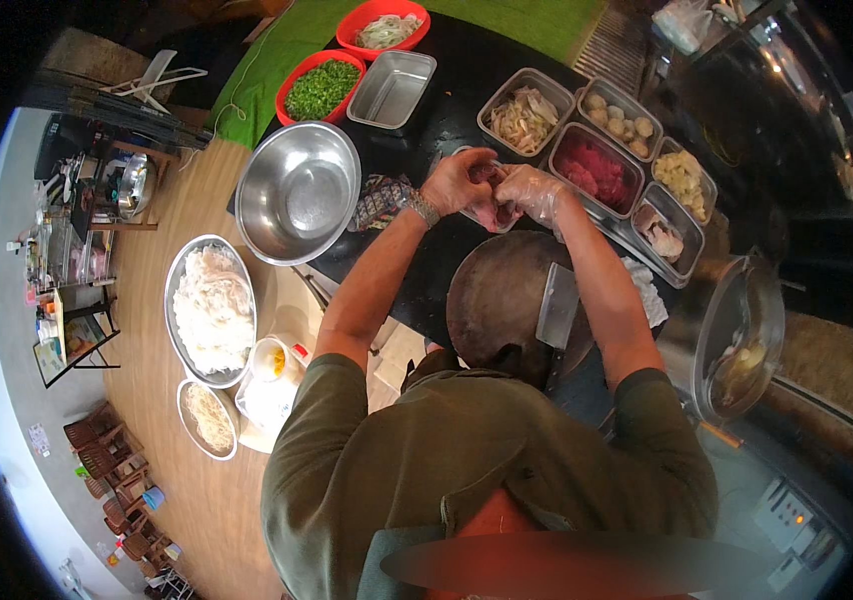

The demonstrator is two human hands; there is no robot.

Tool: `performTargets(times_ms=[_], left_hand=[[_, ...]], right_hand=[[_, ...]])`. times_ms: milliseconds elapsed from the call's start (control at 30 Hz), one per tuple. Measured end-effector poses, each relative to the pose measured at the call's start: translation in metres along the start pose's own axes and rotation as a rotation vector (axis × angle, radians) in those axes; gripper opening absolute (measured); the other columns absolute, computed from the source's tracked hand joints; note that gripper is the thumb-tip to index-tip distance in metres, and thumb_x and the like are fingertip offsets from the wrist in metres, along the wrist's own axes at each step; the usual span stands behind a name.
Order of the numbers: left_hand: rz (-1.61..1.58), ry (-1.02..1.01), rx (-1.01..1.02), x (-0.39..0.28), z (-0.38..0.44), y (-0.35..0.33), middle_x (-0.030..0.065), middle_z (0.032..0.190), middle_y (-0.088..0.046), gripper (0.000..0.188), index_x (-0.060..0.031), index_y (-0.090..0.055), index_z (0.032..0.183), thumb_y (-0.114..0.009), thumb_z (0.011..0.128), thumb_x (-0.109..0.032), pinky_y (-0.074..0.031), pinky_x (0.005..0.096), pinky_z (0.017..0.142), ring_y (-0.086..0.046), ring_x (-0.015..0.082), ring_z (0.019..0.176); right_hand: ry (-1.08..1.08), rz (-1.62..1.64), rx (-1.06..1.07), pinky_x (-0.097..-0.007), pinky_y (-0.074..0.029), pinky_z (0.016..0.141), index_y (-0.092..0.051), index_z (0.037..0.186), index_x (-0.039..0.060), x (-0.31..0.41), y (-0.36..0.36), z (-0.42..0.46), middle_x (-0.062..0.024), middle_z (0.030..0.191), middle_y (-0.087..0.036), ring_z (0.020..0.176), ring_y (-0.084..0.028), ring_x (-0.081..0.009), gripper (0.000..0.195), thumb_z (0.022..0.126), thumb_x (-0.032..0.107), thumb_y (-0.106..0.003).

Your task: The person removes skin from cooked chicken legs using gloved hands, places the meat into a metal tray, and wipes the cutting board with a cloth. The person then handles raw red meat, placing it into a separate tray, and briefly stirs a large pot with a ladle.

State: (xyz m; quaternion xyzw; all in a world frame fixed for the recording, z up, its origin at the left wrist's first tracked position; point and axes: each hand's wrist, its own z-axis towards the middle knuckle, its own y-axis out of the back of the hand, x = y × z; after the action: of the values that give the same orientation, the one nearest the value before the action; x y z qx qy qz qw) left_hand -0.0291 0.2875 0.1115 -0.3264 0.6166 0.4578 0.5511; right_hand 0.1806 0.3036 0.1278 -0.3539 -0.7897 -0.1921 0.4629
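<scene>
My left hand (459, 182) is bare, with a metal-banded watch (420, 208) at the wrist. Its fingers curl around dark pink raw meat (488, 211) over a small tray (477, 219). Wearing a clear plastic glove, my right hand (535, 190) grips the same meat from the other side. Both hands partly cover the meat and tray. Nearer to me lies a round wooden chopping board (486, 292), and a cleaver (558, 307) rests flat on it, its handle toward me. A patterned cloth (381, 201) lies beside my left wrist.
Metal containers hold sliced raw red meat (596, 169), meatballs (615, 120) and shredded pale food (522, 120). Left are a steel bowl (299, 193), chopped greens (323, 88) and an empty metal pan (391, 90). A large pot (741, 337) with a ladle stands right; white noodles (215, 311) sit lower left.
</scene>
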Motion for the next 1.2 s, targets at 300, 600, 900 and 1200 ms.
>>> performTargets(times_ms=[300,600,900,1200], left_hand=[[-0.611,0.395,-0.263,-0.024,-0.028,-0.023,0.0178,0.114,-0.065,0.091,-0.0034,-0.028,0.149,-0.083,0.076,-0.008,-0.059,0.0353,0.063,-0.069,0.0254,0.084],[-0.675,0.291,-0.013,-0.025,-0.032,-0.007,0.0143,0.099,-0.068,0.064,-0.0011,-0.043,0.138,-0.070,0.080,0.005,-0.054,0.0330,0.047,-0.064,0.0216,0.057],[0.002,0.129,-0.157,0.005,-0.015,-0.008,0.0089,0.101,-0.066,0.059,-0.0044,-0.046,0.133,-0.075,0.082,-0.007,-0.053,0.0288,0.051,-0.063,0.0136,0.064],[-0.335,0.291,-0.063,-0.014,-0.016,0.003,0.0076,0.118,-0.064,0.057,-0.0011,-0.050,0.133,-0.069,0.080,-0.005,-0.050,0.0325,0.094,-0.063,0.0167,0.105]], right_hand=[[0.225,0.177,-0.357,-0.0299,-0.050,0.060,-0.058,0.108,-0.0007,-0.033,-0.026,0.015,-0.0072,0.091,-0.064,0.071,-0.062,-0.0146,0.039,0.073,0.010,-0.072],[0.120,0.062,-0.230,-0.0308,-0.052,0.065,-0.054,0.129,-0.0007,0.000,-0.019,-0.007,-0.0107,0.100,-0.065,0.078,-0.064,-0.0165,0.062,0.070,0.010,-0.072],[0.579,-0.640,-0.255,-0.0384,-0.051,0.093,-0.049,0.143,0.0071,0.010,-0.007,0.009,-0.0156,0.129,-0.060,0.115,-0.061,-0.0292,0.071,0.074,0.012,-0.068],[0.316,-0.435,-0.340,-0.0364,-0.052,0.088,-0.061,0.123,0.0042,0.056,-0.029,-0.021,-0.0162,0.113,-0.066,0.105,-0.065,-0.0255,0.049,0.086,0.035,-0.072]])
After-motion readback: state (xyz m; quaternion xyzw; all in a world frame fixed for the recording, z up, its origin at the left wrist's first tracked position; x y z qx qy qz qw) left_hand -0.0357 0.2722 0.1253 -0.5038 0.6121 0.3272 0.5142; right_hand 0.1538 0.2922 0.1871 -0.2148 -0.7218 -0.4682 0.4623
